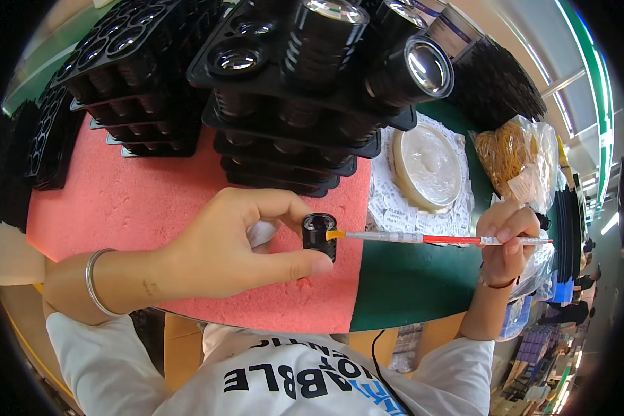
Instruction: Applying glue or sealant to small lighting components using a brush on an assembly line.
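Between the thumb and fingers of my left hand (222,243) stands a small black cylinder (319,239) with a shiny rim, perhaps a lens barrel. A bit of white cloth or tissue (262,234) shows behind that thumb, inside the curl of the hand. My right hand (509,239) pinches a thin paintbrush (437,240) with a red and clear handle, held level. Its yellow bristle tip (335,235) meets the upper side of the cylinder, just below the rim. Both hands are above the worktop, the left over a pink foam sheet (291,308).
Stacked black trays (284,118) of lens-topped cylinders stand behind my hands, with more stacked trays (128,90) at left. A round shallow dish (430,166) rests on printed paper (381,201). A bag of yellowish strands (516,163) lies at right on the green worktop (416,291).
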Demonstrator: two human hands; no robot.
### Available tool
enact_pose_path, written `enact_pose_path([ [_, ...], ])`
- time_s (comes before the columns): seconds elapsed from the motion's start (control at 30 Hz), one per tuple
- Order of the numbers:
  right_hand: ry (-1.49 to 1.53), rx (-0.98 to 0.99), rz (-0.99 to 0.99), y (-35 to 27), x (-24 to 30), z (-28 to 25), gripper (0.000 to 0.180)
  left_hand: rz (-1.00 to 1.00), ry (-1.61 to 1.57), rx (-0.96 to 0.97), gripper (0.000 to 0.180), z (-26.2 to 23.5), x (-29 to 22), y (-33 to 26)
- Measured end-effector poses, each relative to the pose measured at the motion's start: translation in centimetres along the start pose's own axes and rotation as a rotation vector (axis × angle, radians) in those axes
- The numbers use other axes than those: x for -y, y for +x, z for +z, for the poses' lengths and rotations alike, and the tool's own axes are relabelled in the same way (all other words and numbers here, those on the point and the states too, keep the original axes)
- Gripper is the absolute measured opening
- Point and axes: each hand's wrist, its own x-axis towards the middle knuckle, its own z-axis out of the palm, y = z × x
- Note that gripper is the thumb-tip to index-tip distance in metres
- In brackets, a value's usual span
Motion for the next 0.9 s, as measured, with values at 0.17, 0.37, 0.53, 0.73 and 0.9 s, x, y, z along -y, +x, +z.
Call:
enact_pose_path([
  [0.17,-0.022,0.031,-0.009,0.3,-0.1,-0.3,0.023,0.045,0.084,-0.027,0.026,-0.1,1.1,0.1],
  [0.37,-0.036,-0.04,0.004,0.4,-0.4,-0.5,0.026,0.076,0.082,-0.004,0.024,-0.2,1.2,0.1],
  [0.53,0.124,-0.041,-0.015,0.2,-0.5,-0.2,0.028,0.127,-0.059,-0.032,0.023,0.1,0.9,0.1],
  [0.73,0.165,0.008,-0.035,-0.2,-0.5,0.6,0.029,0.038,0.01,-0.018,0.02,0.0,0.4,0.0],
  [0.9,0.107,0.019,-0.018,-0.1,-0.6,0.6,0.03,0.05,0.065,-0.031,0.022,-0.1,0.6,0.1],
])
